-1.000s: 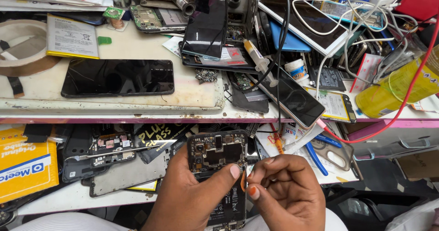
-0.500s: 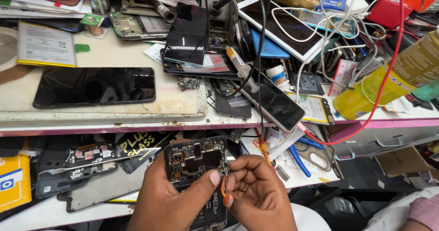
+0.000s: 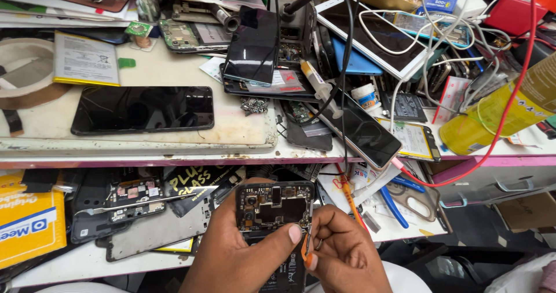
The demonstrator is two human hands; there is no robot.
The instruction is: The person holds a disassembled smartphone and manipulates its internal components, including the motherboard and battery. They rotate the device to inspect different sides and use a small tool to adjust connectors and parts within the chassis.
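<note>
My left hand point(image 3: 243, 252) grips an opened phone point(image 3: 273, 206) with its back cover off, the circuit board and camera modules showing, thumb pressed on its lower right part. My right hand point(image 3: 347, 252) is closed around a small tool with an orange handle point(image 3: 307, 257), its tip at the phone's right edge beside my left thumb. Both hands sit at the bottom centre, over the lower shelf. The phone's lower half is hidden behind my hands.
A dark phone screen point(image 3: 142, 108) lies on the worn mat point(image 3: 243, 128) of the upper bench. Behind it are phones, boards, a white tablet point(image 3: 370, 35), tangled cables and a yellow spray can point(image 3: 498, 116). The lower shelf holds phone frames point(image 3: 133, 203), tweezers and a yellow box point(image 3: 29, 229).
The view has shifted, so the bench appears further left and lower. Both hands stay on the opened phone, and my right hand has closed in on its right edge.
</note>
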